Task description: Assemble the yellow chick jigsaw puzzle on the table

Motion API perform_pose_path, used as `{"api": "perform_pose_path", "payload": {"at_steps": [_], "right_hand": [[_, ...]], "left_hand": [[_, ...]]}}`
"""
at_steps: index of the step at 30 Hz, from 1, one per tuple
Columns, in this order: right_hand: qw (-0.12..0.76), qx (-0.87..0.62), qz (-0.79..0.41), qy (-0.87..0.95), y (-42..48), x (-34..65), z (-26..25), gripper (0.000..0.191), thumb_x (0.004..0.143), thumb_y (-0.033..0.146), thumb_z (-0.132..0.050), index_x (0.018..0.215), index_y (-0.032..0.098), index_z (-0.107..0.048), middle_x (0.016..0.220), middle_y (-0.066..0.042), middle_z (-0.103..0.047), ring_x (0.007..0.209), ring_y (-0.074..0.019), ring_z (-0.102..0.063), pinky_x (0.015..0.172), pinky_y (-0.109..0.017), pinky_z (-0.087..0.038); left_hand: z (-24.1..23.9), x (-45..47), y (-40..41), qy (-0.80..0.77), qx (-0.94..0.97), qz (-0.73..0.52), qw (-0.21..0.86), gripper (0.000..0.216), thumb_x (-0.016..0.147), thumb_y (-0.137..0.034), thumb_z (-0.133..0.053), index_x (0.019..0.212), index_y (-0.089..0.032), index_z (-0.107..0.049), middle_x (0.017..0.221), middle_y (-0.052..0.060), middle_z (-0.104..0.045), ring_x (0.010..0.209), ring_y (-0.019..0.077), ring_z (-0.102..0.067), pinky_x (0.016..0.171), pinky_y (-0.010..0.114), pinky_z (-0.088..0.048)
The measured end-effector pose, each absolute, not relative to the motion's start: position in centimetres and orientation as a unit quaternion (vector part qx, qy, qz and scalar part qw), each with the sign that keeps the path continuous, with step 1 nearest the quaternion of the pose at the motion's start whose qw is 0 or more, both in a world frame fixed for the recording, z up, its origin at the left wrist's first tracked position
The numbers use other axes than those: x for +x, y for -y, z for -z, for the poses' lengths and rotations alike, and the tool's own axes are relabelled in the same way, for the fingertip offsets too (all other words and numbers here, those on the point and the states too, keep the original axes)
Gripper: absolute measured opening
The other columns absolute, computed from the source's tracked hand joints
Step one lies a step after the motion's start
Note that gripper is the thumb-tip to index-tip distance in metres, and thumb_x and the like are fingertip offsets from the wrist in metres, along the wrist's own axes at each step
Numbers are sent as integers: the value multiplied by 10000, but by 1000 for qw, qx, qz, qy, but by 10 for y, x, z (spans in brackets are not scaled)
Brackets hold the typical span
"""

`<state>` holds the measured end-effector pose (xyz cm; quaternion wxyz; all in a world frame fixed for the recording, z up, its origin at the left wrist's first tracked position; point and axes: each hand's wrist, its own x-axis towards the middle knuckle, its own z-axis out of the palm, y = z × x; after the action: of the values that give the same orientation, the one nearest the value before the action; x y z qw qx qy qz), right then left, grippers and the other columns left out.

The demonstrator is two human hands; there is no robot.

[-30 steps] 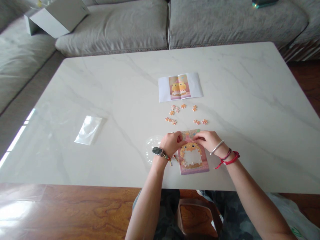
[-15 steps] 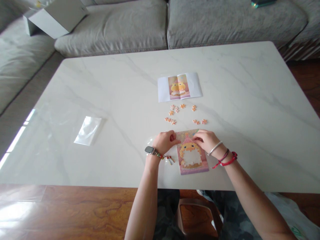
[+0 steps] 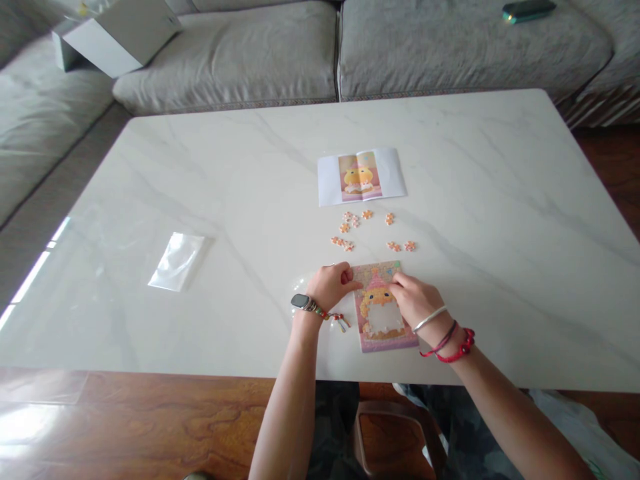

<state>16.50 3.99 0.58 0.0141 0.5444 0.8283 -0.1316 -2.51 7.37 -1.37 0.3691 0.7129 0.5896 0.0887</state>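
A small jigsaw puzzle point(image 3: 373, 273) of a yellow cartoon animal with a pink hat lies flat near the table's front edge. A white gap without pieces shows in its lower middle. My left hand point(image 3: 334, 285) is closed at the puzzle's left edge, its fingers curled and its thumb resting over the border. On the other side, my right hand point(image 3: 416, 300) has its fingers pressed together over the upper right part of the puzzle; whatever is under the fingertips is hidden. Beyond the puzzle lie several loose orange and pinkish jigsaw pieces point(image 3: 367, 215).
A creased paper sheet point(image 3: 393, 175) with the picture printed on it lies behind the pieces. A clear plastic bag point(image 3: 177, 261) rests on the left of the white marble-look table point(image 3: 250, 180). Past the table stands a grey sofa point(image 3: 260, 57) with a white box point(image 3: 127, 37) on it.
My right hand has slid down and slightly right along the puzzle, uncovering its upper right corner. My left hand keeps its place at the left edge. The view has shifted slightly.
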Motion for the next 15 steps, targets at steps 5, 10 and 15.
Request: {"api": "perform_pose_path", "payload": {"at_steps": [5,10,15], "right_hand": [[24,543,70,-836,-13,161,2,338,755,51,-350,988,175,-561,972,-115,-549,742,-199,-509,559,-304,-394],[-57,520,125,-843,-7,179,18,503,705,5,-336,1170,170,-438,1095,-113,-482,875,-211,-485,730,-343,-436],[-81,498,120,-855,-7,191,18,471,714,38,-349,1159,159,-448,1100,-114,-488,892,-211,-481,769,-349,-443]], "left_hand": [[13,-24,-74,-600,701,-87,377,213,621,-383,-571,596,-182,-503,557,-38,-523,499,82,-439,482,203,-312],[14,-24,-75,-600,698,-87,380,219,610,-387,-580,589,-184,-501,552,-40,-522,493,81,-439,470,203,-306],[15,-23,-74,-602,705,-88,364,209,618,-379,-572,591,-183,-503,550,-42,-513,484,79,-434,468,205,-301]]}}
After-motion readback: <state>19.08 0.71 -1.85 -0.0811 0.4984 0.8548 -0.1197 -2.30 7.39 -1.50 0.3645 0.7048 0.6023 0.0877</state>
